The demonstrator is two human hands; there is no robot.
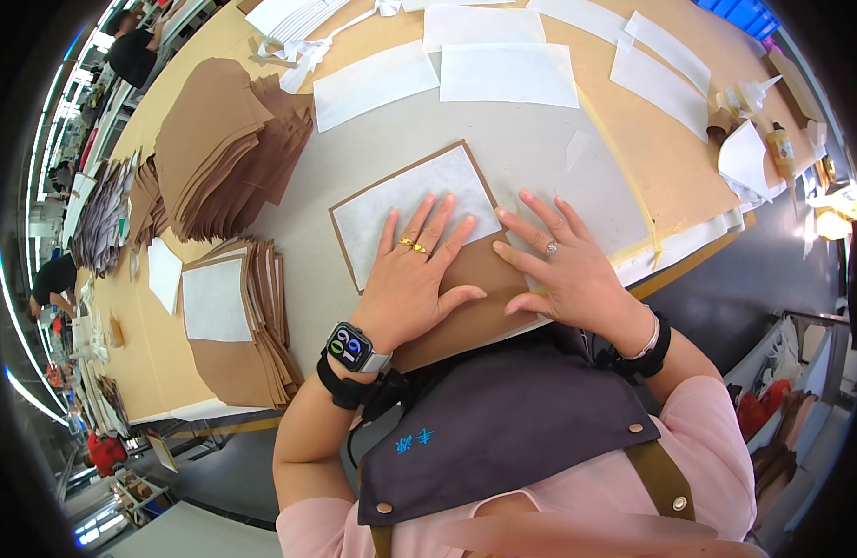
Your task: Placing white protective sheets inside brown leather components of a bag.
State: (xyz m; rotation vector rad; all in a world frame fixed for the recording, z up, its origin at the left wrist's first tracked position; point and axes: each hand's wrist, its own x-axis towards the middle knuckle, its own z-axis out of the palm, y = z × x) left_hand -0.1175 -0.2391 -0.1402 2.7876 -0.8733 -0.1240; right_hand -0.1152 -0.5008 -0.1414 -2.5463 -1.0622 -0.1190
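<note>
In front of me a brown fabric panel (475, 279) lies on the grey part of the table, with a white backing sheet (382, 219) over its far portion. A narrow brown border shows around the sheet's edges. My left hand (419, 265) rests flat with fingers spread, its fingertips on the white sheet. Over the panel's right edge, my right hand (563, 270) lies with fingers apart, its fingertips near the sheet's right corner. Neither hand holds anything. Part of the panel is hidden under both hands.
Left of me stands a stack of brown panels with white sheets (215, 302); a taller brown panel pile (215, 149) is behind it. Loose white sheets (507, 74) lie along the far side. Glue bottles (780, 149) stand at the right edge. People work at the far left.
</note>
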